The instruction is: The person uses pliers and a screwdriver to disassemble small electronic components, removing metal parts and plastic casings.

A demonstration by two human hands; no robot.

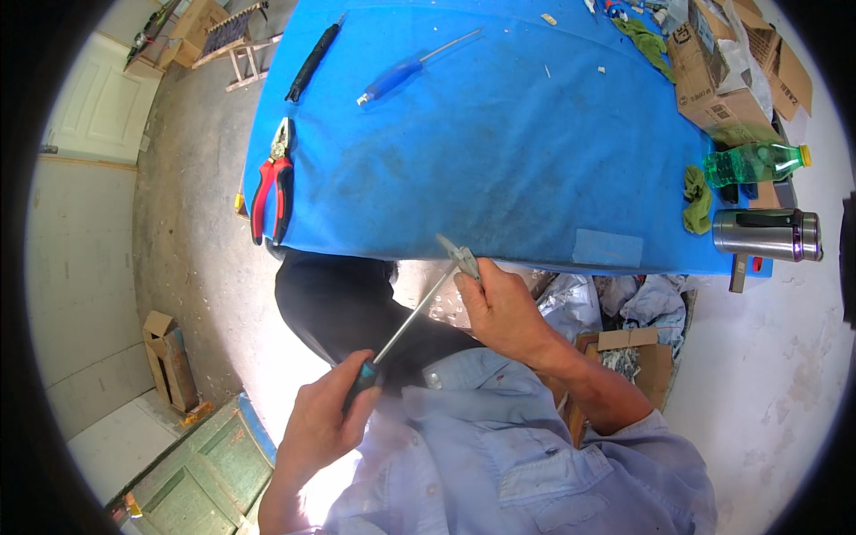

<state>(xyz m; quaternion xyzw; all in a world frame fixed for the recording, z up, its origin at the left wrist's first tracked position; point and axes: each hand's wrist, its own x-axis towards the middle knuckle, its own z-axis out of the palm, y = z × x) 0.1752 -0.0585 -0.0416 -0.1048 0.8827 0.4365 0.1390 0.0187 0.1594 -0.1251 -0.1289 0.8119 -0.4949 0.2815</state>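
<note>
Two bare hands are busy at the near edge of the table. On the right hand (508, 308), thumb and forefinger pinch a small grey part (465, 259), held just at the near edge of the blue cloth (490, 178). The fingers of the left hand (325, 415) are wrapped round the dark handle of a screwdriver (415, 316), whose shaft slants far and to the right, up to the part; exactly how its tip meets it I cannot tell. Beneath lie the person's dark trousers (357, 303). On the cloth's left side rest red-and-black pliers (275, 183); farther off are a slim black tool (314, 64) and, to its right, a blue-handled screwdriver (397, 78). Along the right side lie a steel flask (767, 234), a green bottle (753, 164) just beyond it, and, farther, a cardboard box (713, 98).
</note>
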